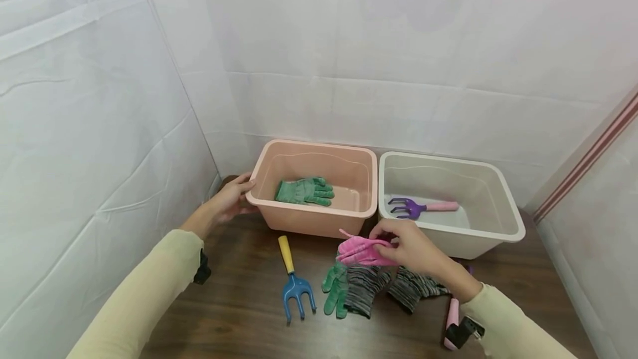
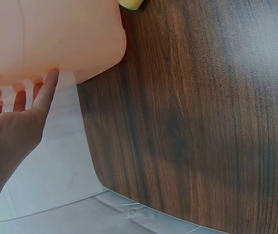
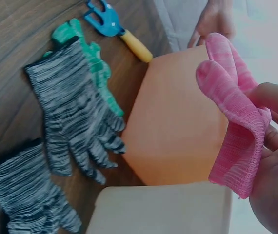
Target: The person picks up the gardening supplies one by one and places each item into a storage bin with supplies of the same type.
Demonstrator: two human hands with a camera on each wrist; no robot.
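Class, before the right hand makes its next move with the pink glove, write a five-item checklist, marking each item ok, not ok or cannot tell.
1. Right hand pinching the pink glove: ok, held between thumb and fingers.
2. Left hand in contact with the peach bin: ok, at its side rim.
3. Room inside the peach bin: ok, bare floor shows beside the green glove.
4. Table free of loose gloves: not ok, striped gloves and another green glove lie there.
5. Firmness of the right hand's pinch: cannot tell from stills.
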